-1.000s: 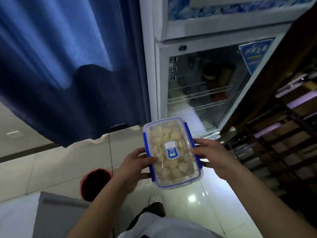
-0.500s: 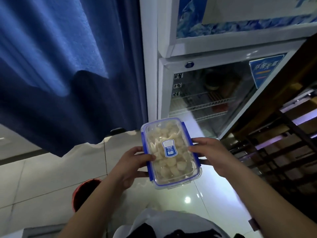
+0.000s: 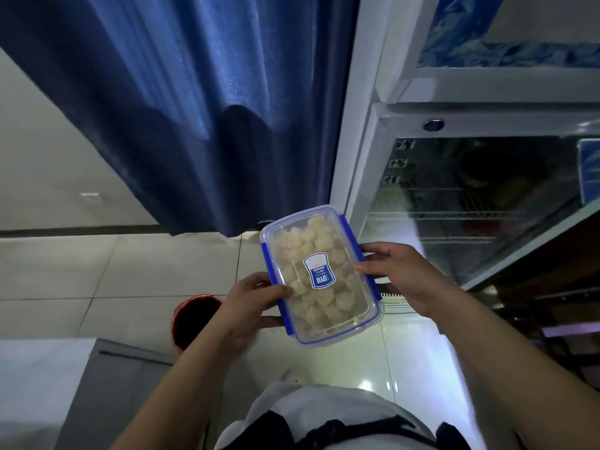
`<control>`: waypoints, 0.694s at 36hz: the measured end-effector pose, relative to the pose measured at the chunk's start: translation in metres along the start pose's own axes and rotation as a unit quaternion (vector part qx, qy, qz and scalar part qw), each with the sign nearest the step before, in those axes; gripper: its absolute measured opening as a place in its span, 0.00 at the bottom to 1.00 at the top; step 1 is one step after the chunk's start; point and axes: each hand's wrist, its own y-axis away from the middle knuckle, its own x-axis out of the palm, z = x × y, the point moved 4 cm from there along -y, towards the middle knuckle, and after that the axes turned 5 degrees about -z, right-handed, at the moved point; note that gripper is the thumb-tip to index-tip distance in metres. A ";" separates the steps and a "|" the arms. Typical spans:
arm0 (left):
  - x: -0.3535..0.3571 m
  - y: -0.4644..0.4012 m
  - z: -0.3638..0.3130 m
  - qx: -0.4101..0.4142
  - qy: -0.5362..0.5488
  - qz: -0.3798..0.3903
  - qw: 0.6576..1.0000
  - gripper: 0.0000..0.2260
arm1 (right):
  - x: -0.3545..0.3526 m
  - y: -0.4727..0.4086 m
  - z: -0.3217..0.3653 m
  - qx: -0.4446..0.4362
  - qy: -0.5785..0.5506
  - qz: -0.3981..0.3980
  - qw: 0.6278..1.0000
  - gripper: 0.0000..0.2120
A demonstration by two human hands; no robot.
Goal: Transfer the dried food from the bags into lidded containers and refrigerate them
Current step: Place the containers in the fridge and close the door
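Note:
A clear lidded container [image 3: 319,274] with blue side clasps and a blue label is full of pale dried food pieces. I carry it in front of me above the floor. My left hand [image 3: 250,303] grips its left long side, thumb on the lid. My right hand [image 3: 399,274] grips its right side, thumb on the lid edge. The glass-door refrigerator [image 3: 470,203] stands just beyond to the right, its door closed, wire shelves visible inside.
A dark blue curtain [image 3: 181,118] hangs to the left of the fridge. A red bucket [image 3: 194,319] stands on the tiled floor below my left hand. A grey unit [image 3: 107,384] is at lower left. Dark shelving sits at far right.
The view has swung left and closer to the fridge, which now lies further right. The container stays held in both hands and has tilted slightly.

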 end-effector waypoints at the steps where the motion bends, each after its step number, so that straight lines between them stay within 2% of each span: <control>1: -0.001 0.001 0.001 -0.001 0.008 -0.003 1.000 0.17 | 0.001 -0.001 0.001 0.000 0.001 0.004 1.000 0.16; 6: -0.006 0.006 0.007 -0.008 0.047 -0.006 0.999 0.24 | 0.005 -0.005 0.005 -0.006 -0.001 0.019 1.000 0.14; 9: -0.008 0.009 0.008 -0.018 0.069 -0.012 0.997 0.28 | -0.001 -0.013 0.015 -0.048 0.020 -0.037 0.998 0.09; 11: -0.010 0.011 0.009 -0.024 0.076 -0.015 0.997 0.26 | -0.007 -0.022 0.027 -0.116 0.094 -0.091 0.985 0.11; 13: -0.013 0.011 0.010 -0.027 0.080 -0.021 0.996 0.23 | -0.009 -0.033 0.040 -0.209 0.215 -0.140 0.944 0.16; 15: -0.016 0.010 0.012 -0.029 0.086 -0.031 0.995 0.20 | -0.005 -0.045 0.052 -0.298 0.362 -0.163 0.868 0.19; 18: -0.020 0.008 0.014 -0.037 0.100 -0.040 0.994 0.21 | 0.014 -0.063 0.062 -0.365 0.604 -0.145 0.694 0.22; 22: -0.027 0.008 0.017 -0.048 0.110 -0.053 0.991 0.19 | 0.032 -0.089 0.074 -0.304 0.805 -0.115 0.495 0.27; 25: -0.034 0.008 0.022 -0.049 0.110 -0.061 0.991 0.17 | 0.034 -0.102 0.088 -0.241 0.881 -0.133 0.385 0.26</control>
